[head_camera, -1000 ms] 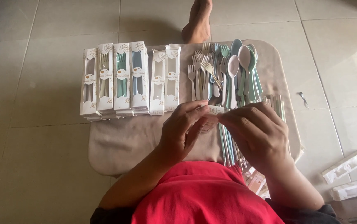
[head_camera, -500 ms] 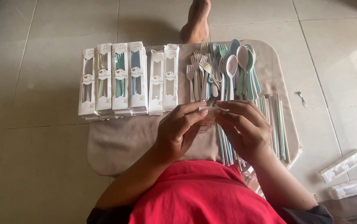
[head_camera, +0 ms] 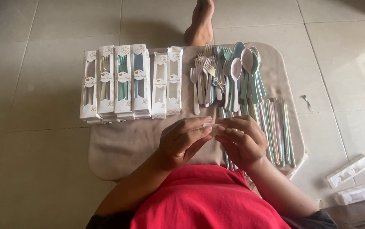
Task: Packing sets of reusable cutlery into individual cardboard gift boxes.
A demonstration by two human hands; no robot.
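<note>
My left hand (head_camera: 182,142) and my right hand (head_camera: 242,140) meet over the near part of a beige cloth-covered board (head_camera: 119,144). Between their fingertips they pinch a small flat white piece (head_camera: 213,127), seemingly a folded carton; most of it is hidden by my fingers. Just beyond the hands lie a heap of pastel forks (head_camera: 206,78) and spoons (head_camera: 244,72). Long pastel chopsticks (head_camera: 275,131) lie beside and under my right hand.
A row of white window boxes (head_camera: 127,80) holding cutlery lies at the board's far left. A bare foot (head_camera: 200,23) rests beyond the board. Two white boxes (head_camera: 354,182) lie on the tiled floor at right, near a small metal bit (head_camera: 306,101).
Both hands have drawn closer together and shifted slightly toward me, still working the small white piece. My right hand has uncovered more of the chopsticks.
</note>
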